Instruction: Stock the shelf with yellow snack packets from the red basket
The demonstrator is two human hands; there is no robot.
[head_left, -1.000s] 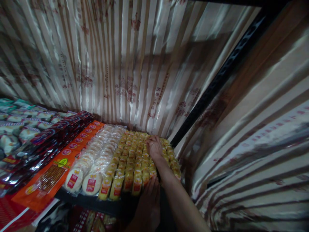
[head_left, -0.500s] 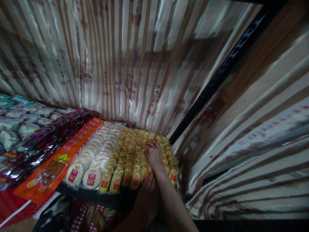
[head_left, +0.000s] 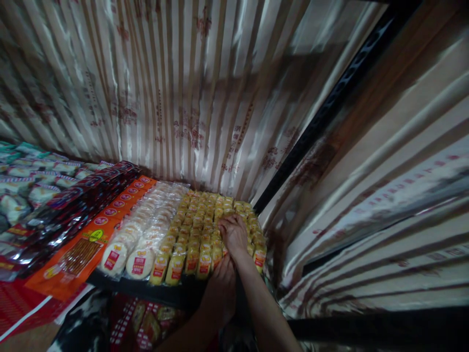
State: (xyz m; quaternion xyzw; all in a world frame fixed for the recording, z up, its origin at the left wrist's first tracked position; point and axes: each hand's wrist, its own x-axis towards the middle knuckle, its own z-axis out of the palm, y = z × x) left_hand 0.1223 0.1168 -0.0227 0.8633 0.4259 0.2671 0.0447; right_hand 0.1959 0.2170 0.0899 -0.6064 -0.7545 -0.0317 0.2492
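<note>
Rows of yellow wrapped snack packets (head_left: 198, 225) with red and white labels stand close together on a black tray (head_left: 146, 288). My right hand (head_left: 234, 234) is over the right-hand rows, its fingers bent together on the yellow packets. Just below it and nearer to me, my left hand (head_left: 222, 283) is closed at the front end of the same row, fingertips against a yellow packet. The fingertips are partly hidden. To the left lie two rows of white round crackers (head_left: 141, 264) in clear wrap.
Further left are an orange pack of stick snacks (head_left: 80, 254), dark shiny packs (head_left: 91, 190) and white-and-green packs (head_left: 32, 171). Patterned plastic sheeting (head_left: 183, 98) hangs behind, with a dark post (head_left: 311, 127) slanting down to the tray's right. Below is a red basket (head_left: 122, 318) with packets.
The view has shifted slightly, so everything sits a little higher and further left. Both hands keep nearly the same place on the yellow packets.
</note>
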